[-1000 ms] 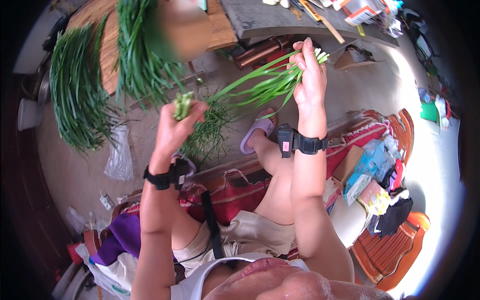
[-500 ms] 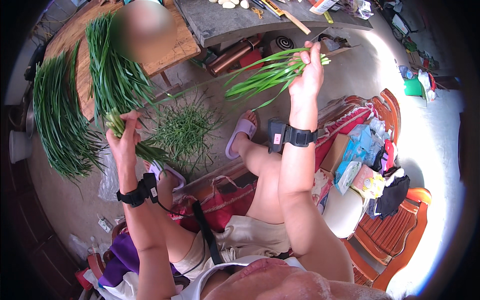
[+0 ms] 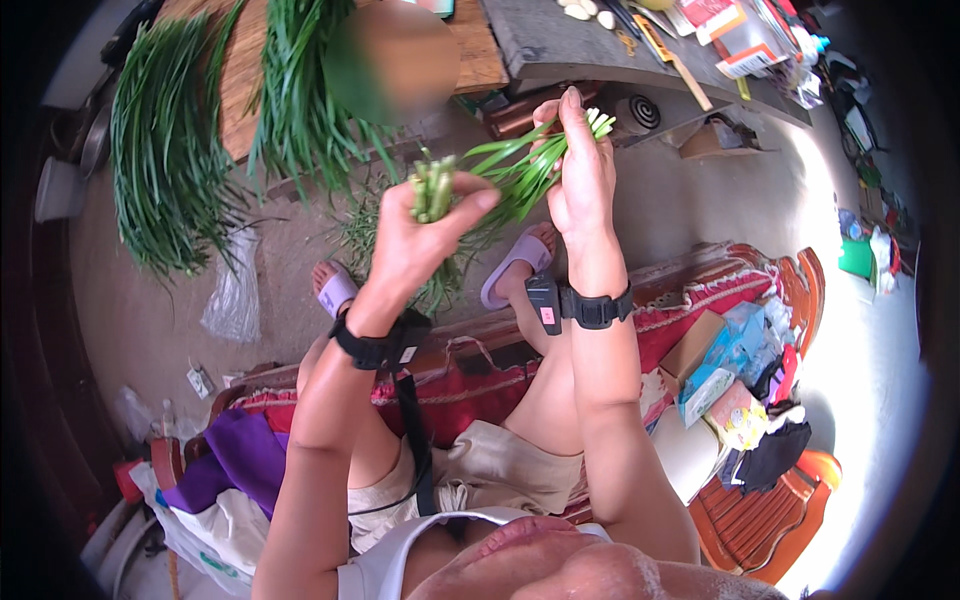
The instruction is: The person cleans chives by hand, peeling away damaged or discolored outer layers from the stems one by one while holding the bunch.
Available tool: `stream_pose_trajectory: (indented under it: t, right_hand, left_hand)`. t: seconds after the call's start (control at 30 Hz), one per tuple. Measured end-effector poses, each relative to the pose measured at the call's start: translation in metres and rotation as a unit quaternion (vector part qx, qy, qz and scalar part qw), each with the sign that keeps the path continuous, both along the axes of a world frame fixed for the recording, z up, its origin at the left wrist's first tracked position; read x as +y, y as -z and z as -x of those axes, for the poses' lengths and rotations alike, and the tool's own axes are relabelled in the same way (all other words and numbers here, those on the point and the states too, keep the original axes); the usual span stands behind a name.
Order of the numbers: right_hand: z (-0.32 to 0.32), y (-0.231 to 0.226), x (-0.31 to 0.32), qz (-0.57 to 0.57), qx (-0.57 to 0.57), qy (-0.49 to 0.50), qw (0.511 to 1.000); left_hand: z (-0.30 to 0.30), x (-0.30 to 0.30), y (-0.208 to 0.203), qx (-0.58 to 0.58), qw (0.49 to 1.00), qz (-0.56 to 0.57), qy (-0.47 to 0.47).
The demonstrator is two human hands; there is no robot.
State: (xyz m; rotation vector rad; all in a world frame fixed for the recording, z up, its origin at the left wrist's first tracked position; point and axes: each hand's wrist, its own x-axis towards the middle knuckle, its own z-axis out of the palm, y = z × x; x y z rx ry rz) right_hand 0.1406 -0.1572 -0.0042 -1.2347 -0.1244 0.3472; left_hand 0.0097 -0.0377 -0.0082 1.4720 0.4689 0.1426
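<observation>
My left hand [image 3: 410, 240] is closed around a bunch of garlic chives [image 3: 433, 192], its pale cut ends pointing up and its leaves hanging below the fist. Close by to the right, my right hand [image 3: 582, 175] grips a smaller bunch of garlic chives [image 3: 520, 178]. White stem ends stick out past its thumb, while the green leaves trail left toward my left hand. Two larger piles of garlic chives, an outer pile [image 3: 165, 150] and an inner pile [image 3: 305, 95], droop over the wooden table's edge [image 3: 490, 50].
Scraps of green leaf [image 3: 360, 225] lie on the floor beyond my feet. A grey tabletop [image 3: 560, 45] at the back holds garlic cloves, a knife with a wooden handle [image 3: 690, 82] and packages. Clothes and boxes [image 3: 745, 370] crowd the bench at right. A clear plastic bag [image 3: 232, 290] lies at left.
My left hand has moved right with its bunch, close to my right hand. My right hand has come slightly left and down, still gripping its chives. The whole view has shifted.
</observation>
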Motion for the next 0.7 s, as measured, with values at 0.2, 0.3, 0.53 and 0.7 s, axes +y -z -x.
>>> stream_pose_trajectory:
  t: [0.2, 0.3, 0.53, 0.7]
  right_hand:
    - [0.021, 0.005, 0.021, 0.059, -0.043, -0.040, 0.997]
    - [0.027, 0.008, 0.026, 0.061, -0.098, -0.054, 0.992]
    - [0.021, 0.004, 0.019, 0.058, -0.063, -0.065, 0.994]
    - [-0.010, 0.002, -0.007, 0.013, -0.029, 0.035, 0.999]
  left_hand:
    - [-0.006, -0.007, 0.022, -0.087, 0.991, -0.096, -0.040]
    - [-0.005, -0.006, 0.011, -0.048, 0.987, -0.152, -0.026]
    - [-0.002, 0.003, 0.010, -0.008, 0.976, -0.215, 0.033]
    - [0.006, 0.005, 0.013, 0.033, 0.965, -0.236, 0.113]
